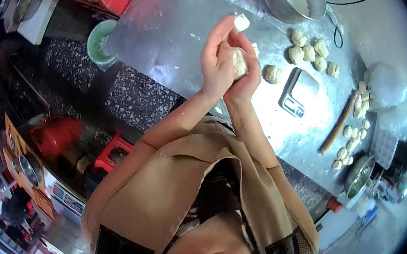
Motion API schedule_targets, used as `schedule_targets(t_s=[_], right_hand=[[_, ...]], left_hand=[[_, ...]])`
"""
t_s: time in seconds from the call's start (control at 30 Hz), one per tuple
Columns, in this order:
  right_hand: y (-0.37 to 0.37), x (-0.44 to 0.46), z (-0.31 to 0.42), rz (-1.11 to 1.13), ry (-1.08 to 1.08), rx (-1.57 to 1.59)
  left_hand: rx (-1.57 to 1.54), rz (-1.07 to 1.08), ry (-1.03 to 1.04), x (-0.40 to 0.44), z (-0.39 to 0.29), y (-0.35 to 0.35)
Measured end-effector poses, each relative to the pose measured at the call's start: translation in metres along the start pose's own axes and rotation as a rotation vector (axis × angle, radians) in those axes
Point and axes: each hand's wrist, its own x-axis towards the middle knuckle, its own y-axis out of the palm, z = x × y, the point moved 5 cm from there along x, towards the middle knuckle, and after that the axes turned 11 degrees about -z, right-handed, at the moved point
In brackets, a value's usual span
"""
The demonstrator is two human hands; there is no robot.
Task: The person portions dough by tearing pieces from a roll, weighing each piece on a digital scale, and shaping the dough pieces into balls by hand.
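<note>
Between my two palms is a pale, floury piece of dough (239, 64). My left hand (216, 59) is cupped against its left side, fingers pointing away from me. From the right, my right hand (249, 76) curls around the same piece, some of its fingers hidden. Just beyond my fingertips lies another dough piece (241, 23), and a third shows partly behind my right fingers. A single dough ball (272, 74) sits on the metal tabletop (170, 25), right of my hands. Next to it is a small digital scale (302, 91) with a bare plate.
Several dough balls (308, 52) cluster behind the scale, and more smaller pieces (353, 139) lie at the right beside a brown rolling pin (338, 123). A metal pot (294, 5) of flour stands at the back. A green bucket (100, 41) is at the table's left edge.
</note>
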Motion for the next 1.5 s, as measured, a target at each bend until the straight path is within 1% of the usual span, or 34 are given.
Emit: schedule_targets(t_s=[0.03,0.07,0.1,0.17,0.2,0.23,0.3,0.33,0.37,0.43,0.47,0.53,0.57,0.63,0.67,0.7,0.77,0.8,0.9,0.93,1.0,1.03,1.1,1.13,1.17,1.23,1.27,1.33,1.37,1.43,1.47,1.5], right_hand=[[0.009,0.005,-0.002,-0.078,-0.019,0.016],[0.016,0.009,-0.003,-0.125,-0.001,0.176],[0.020,0.015,-0.007,-0.146,-0.019,0.175],[0.014,0.032,-0.019,-0.285,-0.004,0.052],[0.006,0.045,-0.028,-0.265,0.007,-0.003],[0.002,0.060,-0.037,-0.251,0.058,-0.008],[0.001,0.102,-0.055,-0.233,0.184,0.068],[-0.004,0.135,-0.060,-0.203,0.135,0.050],[-0.007,0.169,-0.063,-0.175,0.091,0.030],[0.003,0.223,-0.046,-0.282,-0.226,-0.360],[0.005,0.252,-0.047,-0.288,-0.227,-0.359],[0.010,0.295,-0.040,-0.377,-0.599,-1.042],[0.004,0.307,-0.048,-0.383,-0.592,-1.044],[0.021,0.318,-0.066,-0.176,-1.076,-1.555],[0.019,0.319,-0.082,-0.183,-1.110,-1.671],[0.024,0.321,-0.088,-0.176,-1.102,-1.675],[0.037,0.322,-0.093,-0.276,-1.179,-1.916],[0.036,0.327,-0.096,-0.255,-1.060,-1.955],[0.045,0.320,-0.086,-0.253,-0.996,-1.995],[0.037,0.325,-0.080,-0.265,-0.996,-1.993],[0.002,0.346,-0.068,-0.078,-0.375,-0.691],[-0.014,0.344,-0.057,-0.193,-0.188,-0.323],[-0.023,0.330,-0.031,-0.344,-0.314,-0.759],[-0.016,0.324,-0.033,-0.308,-0.329,-0.934],[-0.007,0.320,-0.039,-0.125,-0.589,-1.149],[0.018,0.303,-0.064,0.018,-1.087,-1.586],[0.017,0.302,-0.078,0.009,-1.080,-1.585],[0.017,0.299,-0.106,-0.001,-1.125,-1.683],[0.021,0.287,-0.122,0.087,-1.095,-1.627],[0.039,0.254,-0.153,0.289,-1.108,-1.604],[0.040,0.238,-0.157,0.278,-1.095,-1.609],[0.047,0.223,-0.157,0.291,-1.100,-1.600]], left_hand=[[0.067,0.050,0.101,0.014,-0.003,-0.001],[0.058,0.068,0.080,0.026,0.002,-0.004],[0.153,0.130,0.129,0.034,0.006,-0.005],[0.336,0.250,0.234,0.048,0.017,-0.003],[0.439,0.355,0.275,0.056,0.025,-0.005],[0.428,0.363,0.266,0.064,0.032,-0.007],[0.186,0.109,-0.106,0.083,0.058,-0.026],[0.119,0.081,-0.189,0.097,0.089,-0.045],[0.114,0.082,-0.195,0.105,0.102,-0.069],[0.613,0.138,0.023,0.127,0.116,-0.117],[0.862,0.168,0.141,0.140,0.121,-0.134],[1.624,-0.013,0.371,0.149,0.116,-0.172],[1.628,-0.005,0.366,0.153,0.115,-0.183],[1.686,0.053,0.374,0.160,0.114,-0.196],[1.691,0.059,0.366,0.160,0.115,-0.197],[1.690,0.052,0.331,0.158,0.116,-0.196],[1.698,0.059,0.289,0.164,0.121,-0.194],[1.694,0.072,0.289,0.165,0.119,-0.193],[1.685,0.100,0.309,0.163,0.117,-0.191],[1.680,0.097,0.323,0.164,0.119,-0.191],[1.661,0.096,0.347,0.165,0.121,-0.190],[1.649,0.103,0.359,0.161,0.119,-0.192],[1.657,0.124,0.354,0.155,0.116,-0.193],[1.642,0.106,0.379,0.160,0.117,-0.189],[1.640,0.108,0.395,0.163,0.117,-0.188],[1.665,0.097,0.398,0.160,0.119,-0.191],[1.668,0.108,0.398,0.158,0.119,-0.192],[1.669,0.107,0.415,0.159,0.120,-0.191],[1.676,0.129,0.411,0.159,0.121,-0.191],[1.647,0.112,0.434,0.158,0.119,-0.190],[1.628,0.114,0.475,0.157,0.118,-0.188],[1.628,0.127,0.472,0.155,0.118,-0.189]])
